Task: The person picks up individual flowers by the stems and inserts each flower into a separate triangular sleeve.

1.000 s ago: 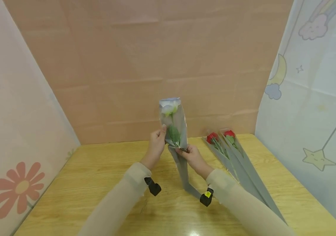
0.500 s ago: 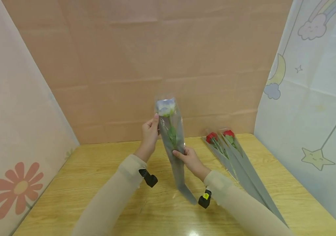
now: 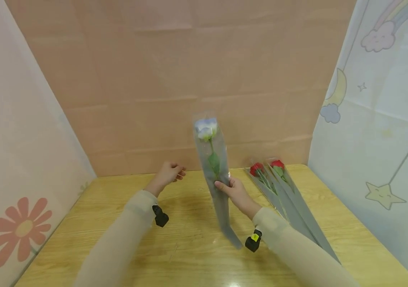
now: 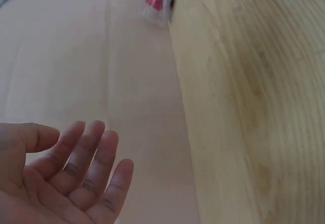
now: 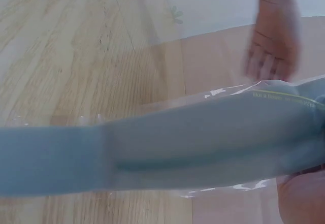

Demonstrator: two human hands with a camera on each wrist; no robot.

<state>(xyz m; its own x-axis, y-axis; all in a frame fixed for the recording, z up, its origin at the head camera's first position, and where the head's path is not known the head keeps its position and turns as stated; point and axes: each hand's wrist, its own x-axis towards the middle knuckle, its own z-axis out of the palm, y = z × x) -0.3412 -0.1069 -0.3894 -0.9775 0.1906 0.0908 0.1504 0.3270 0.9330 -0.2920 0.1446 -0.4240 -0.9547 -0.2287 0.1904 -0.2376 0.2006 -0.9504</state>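
A blue-and-white artificial flower (image 3: 206,128) with green leaves stands nearly upright inside a long sleeve (image 3: 222,203), clear in front and grey behind. My right hand (image 3: 238,195) grips this sleeve around its middle, thumb across the front. The sleeve's lower end bends toward the right, low over the table. To the left of the flower, my left hand (image 3: 168,174) is apart from it and holds nothing; the left wrist view shows its fingers (image 4: 101,168) loosely curled. In the right wrist view the wrapped sleeve (image 5: 203,142) crosses the frame, and much of the right hand is hidden.
Two red roses (image 3: 256,169) in grey-backed clear sleeves (image 3: 302,215) lie side by side on the right of the wooden table (image 3: 118,239). A peach backdrop (image 3: 146,79) rises behind the table, with printed white panels (image 3: 379,139) at both sides.
The sleeve straightened from its folded state as the right hand kept its grip. My left hand let go of the sleeve's upper edge and moved left and down.
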